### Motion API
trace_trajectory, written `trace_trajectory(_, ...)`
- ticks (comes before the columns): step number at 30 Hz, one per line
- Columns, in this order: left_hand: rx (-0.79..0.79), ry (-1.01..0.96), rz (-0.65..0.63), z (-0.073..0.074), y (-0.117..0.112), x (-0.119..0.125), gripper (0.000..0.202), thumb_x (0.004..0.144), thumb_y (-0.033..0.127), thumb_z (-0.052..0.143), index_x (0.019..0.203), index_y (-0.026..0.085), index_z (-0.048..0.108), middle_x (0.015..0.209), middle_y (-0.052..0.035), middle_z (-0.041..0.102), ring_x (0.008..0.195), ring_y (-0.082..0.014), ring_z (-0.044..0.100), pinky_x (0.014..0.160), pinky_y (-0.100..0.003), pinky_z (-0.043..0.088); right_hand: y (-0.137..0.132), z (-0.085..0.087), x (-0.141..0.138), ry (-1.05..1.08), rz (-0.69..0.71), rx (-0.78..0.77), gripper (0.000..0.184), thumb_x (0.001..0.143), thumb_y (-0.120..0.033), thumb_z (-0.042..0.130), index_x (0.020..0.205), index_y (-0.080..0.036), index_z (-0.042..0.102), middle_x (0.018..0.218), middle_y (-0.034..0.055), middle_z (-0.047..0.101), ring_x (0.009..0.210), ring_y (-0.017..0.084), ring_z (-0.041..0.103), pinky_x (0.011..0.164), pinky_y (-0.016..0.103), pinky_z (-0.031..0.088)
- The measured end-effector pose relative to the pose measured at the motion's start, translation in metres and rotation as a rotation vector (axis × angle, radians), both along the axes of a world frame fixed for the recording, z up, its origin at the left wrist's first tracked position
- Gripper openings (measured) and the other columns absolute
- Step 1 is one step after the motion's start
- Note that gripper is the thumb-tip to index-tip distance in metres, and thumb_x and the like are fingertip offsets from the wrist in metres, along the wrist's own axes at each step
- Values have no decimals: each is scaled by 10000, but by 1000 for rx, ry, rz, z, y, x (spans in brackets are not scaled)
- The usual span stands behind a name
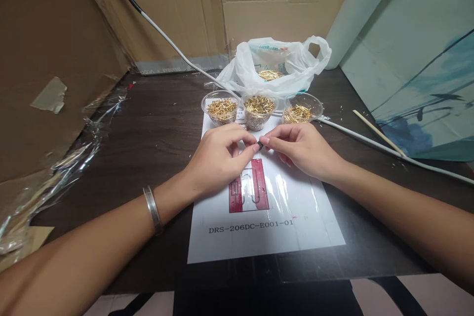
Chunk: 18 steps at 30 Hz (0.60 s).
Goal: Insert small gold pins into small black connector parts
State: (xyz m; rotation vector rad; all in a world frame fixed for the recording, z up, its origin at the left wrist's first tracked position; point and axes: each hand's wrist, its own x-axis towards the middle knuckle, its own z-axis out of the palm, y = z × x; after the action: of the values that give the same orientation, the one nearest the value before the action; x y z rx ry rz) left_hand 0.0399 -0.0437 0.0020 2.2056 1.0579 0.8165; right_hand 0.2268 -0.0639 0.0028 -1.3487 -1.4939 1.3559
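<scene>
Between the fingertips of both hands is a small black piece (260, 145), mostly covered, too small to make out in detail. My left hand (224, 155) pinches its left side with thumb and forefinger. From the right, my right hand (299, 150) also pinches at it, fingers closed. Beneath the hands lies a white printed sheet (307, 222) with a red-and-white diagram (259, 185) and the text "DRS-206DC-E001-01". Just beyond my hands stand a left clear cup (221, 113), a middle clear cup (258, 121) and a right clear cup (307, 98), all holding small gold-coloured metal pins.
A white plastic bag (244, 66) with more gold pins stands behind the cups. A white cable (174, 47) crosses the dark table (140, 168). A thin wooden stick (377, 132) lies at the right, and cardboard (281, 5) walls the back.
</scene>
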Motion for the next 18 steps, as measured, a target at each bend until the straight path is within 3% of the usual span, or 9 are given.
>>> trace_trajectory(10,20,45,-22,-1,-1,-1,116,814,198,624,784,160,729,757,-26,670,650,-126,556,591,-266,408,-1,-6,1,-19,34,90,225,784,-370,717,759,-146,713,507,-38,518,497,91,450,496,246,325)
trace_trajectory(18,22,54,-57,-3,0,-2,107,807,182,646,785,166,750,735,-17,674,656,-126,567,611,-262,417,-1,-5,3,-65,62,39,214,775,-343,721,782,-129,710,508,-47,504,451,68,386,448,242,250)
